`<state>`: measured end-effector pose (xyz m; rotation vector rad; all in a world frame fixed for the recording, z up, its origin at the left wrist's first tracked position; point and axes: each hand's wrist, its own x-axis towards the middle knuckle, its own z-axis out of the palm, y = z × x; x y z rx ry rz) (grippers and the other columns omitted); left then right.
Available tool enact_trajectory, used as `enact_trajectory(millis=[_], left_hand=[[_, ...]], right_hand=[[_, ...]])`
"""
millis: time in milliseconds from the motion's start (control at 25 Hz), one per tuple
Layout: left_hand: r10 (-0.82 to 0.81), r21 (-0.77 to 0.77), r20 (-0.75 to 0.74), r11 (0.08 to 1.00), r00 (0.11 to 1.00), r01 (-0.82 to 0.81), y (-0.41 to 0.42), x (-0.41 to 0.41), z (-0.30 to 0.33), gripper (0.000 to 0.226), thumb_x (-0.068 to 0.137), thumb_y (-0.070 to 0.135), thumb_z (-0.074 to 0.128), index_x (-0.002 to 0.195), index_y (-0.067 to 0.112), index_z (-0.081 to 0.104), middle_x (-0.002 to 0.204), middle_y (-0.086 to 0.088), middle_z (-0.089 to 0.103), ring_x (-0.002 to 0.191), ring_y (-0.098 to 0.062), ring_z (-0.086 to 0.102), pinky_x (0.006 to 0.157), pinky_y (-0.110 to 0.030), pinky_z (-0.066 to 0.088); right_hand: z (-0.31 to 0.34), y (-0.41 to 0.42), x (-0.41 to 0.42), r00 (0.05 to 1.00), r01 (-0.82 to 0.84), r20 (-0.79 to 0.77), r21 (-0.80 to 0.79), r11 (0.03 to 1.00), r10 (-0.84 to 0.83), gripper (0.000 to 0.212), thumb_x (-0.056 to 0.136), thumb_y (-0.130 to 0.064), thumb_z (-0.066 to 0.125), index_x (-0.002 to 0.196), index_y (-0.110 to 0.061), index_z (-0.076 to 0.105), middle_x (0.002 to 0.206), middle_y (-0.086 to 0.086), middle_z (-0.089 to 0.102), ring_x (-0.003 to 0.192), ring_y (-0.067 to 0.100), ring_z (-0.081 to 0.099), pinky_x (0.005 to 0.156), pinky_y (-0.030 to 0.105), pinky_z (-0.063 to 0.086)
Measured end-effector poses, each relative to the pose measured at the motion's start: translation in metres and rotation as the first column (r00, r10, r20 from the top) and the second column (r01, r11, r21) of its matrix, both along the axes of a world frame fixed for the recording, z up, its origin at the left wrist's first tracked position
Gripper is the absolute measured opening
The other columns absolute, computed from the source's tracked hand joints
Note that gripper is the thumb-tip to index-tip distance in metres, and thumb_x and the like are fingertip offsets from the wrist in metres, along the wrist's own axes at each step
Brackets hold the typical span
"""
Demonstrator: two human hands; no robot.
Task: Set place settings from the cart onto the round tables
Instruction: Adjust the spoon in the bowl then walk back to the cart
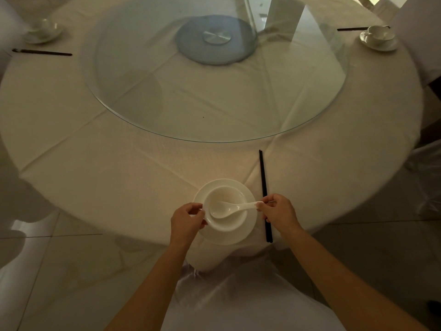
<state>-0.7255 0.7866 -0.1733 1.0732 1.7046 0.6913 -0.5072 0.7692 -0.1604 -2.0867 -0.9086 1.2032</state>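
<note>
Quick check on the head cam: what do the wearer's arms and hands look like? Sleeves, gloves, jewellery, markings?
Both forearms are bare right down to the frame's lower edge, with no sleeve in view. The left hand and right hand wear no gloves. No watch, ring, bracelet or marking shows on either wrist. Lighting is dim, so fine detail may be missed.

Dim warm light. A cream-clothed round desk (119, 163) spreads beyond the hands, a glass turntable (214, 91) at its centre. Pale glossy floor tiles (59, 271) lie left of them.
</note>
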Motion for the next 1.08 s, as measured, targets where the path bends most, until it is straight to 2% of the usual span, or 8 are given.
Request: enact_trajectory(millis=[280,400,480,600,680,840,920,1080], left_hand=[[-0.095,0.002,-0.142,0.995,0.985,0.096,0.006,-0.010,0.012,0.022,0.080,0.017,0.067,0.098,0.004,0.066,0.081,-0.007,0.069,0.064,-0.016,0.070,0.066,-0.029,0.057],[-0.196,0.113,-0.371,0.961,0.908,0.254,0.013,-0.009,0.032,0.025,0.079,0.024,0.067,0.098,0.009,0.067,0.081,-0.003,0.069,0.071,-0.015,0.066,0.071,-0.026,0.049],[-0.299,0.161,-0.417,0.905,0.858,0.394,0.020,0.004,0.051,0.024,0.079,0.023,0.066,0.099,0.011,0.067,0.087,-0.003,0.070,0.073,-0.013,0.062,0.071,-0.023,0.045],[-0.534,0.142,-0.457,0.746,0.711,0.651,0.027,0.035,0.082,0.024,0.083,0.026,0.063,0.103,0.013,0.066,0.097,-0.003,0.068,0.083,-0.013,0.061,0.078,-0.027,0.050],[-0.629,0.104,-0.563,0.589,0.536,0.801,0.030,0.058,0.101,0.028,0.084,0.032,0.060,0.108,0.018,0.063,0.104,-0.002,0.065,0.094,-0.017,0.060,0.084,-0.032,0.050],[-0.518,0.086,-0.828,0.259,0.214,0.962,0.032,0.114,0.145,0.040,0.086,0.038,0.053,0.122,0.020,0.055,0.112,-0.004,0.063,0.101,-0.023,0.059,0.086,-0.035,0.049],[-0.447,0.119,-0.878,0.145,0.172,0.982,0.028,0.144,0.165,0.041,0.088,0.039,0.051,0.124,0.018,0.053,0.113,-0.005,0.062,0.102,-0.023,0.059,0.085,-0.035,0.048],[-0.385,0.176,-0.906,0.026,0.172,0.984,0.005,0.201,0.193,0.042,0.089,0.040,0.049,0.124,0.018,0.051,0.116,-0.005,0.061,0.104,-0.023,0.058,0.088,-0.037,0.046]], right_hand=[[0.008,-0.004,0.011,0.998,-0.022,0.055,-0.028,0.999,0.024,0.011,0.086,-0.019,0.063,0.093,-0.013,0.056,0.091,0.008,0.065,0.064,0.015,0.060,0.055,0.020,0.045],[0.025,-0.009,0.024,0.975,-0.082,0.207,0.007,0.997,0.079,0.009,0.089,-0.023,0.059,0.092,-0.015,0.056,0.092,0.006,0.065,0.075,0.020,0.062,0.057,0.022,0.041],[0.041,-0.012,0.030,0.938,-0.167,0.311,0.018,0.986,0.154,0.012,0.092,-0.025,0.054,0.095,-0.014,0.057,0.093,0.004,0.062,0.081,0.020,0.059,0.062,0.022,0.040],[0.073,-0.022,0.042,0.821,-0.309,0.511,0.024,0.951,0.254,0.023,0.092,-0.027,0.052,0.107,-0.011,0.058,0.105,0.007,0.061,0.089,0.019,0.055,0.073,0.026,0.044],[0.095,-0.032,0.052,0.681,-0.403,0.661,-0.022,0.915,0.316,0.030,0.092,-0.030,0.051,0.116,-0.012,0.055,0.115,0.009,0.058,0.101,0.023,0.055,0.082,0.031,0.048],[0.140,-0.055,0.074,0.520,-0.357,0.805,-0.100,0.929,0.286,0.036,0.093,-0.034,0.046,0.124,-0.016,0.049,0.125,0.007,0.052,0.114,0.026,0.049,0.093,0.037,0.042],[0.159,-0.067,0.088,0.476,-0.309,0.848,-0.086,0.947,0.232,0.036,0.092,-0.034,0.046,0.123,-0.015,0.048,0.124,0.008,0.053,0.113,0.026,0.050,0.093,0.038,0.042],[0.190,-0.104,0.122,0.442,-0.200,0.889,-0.034,0.979,0.121,0.035,0.091,-0.032,0.047,0.121,-0.015,0.049,0.121,0.009,0.055,0.109,0.027,0.052,0.091,0.039,0.045]])
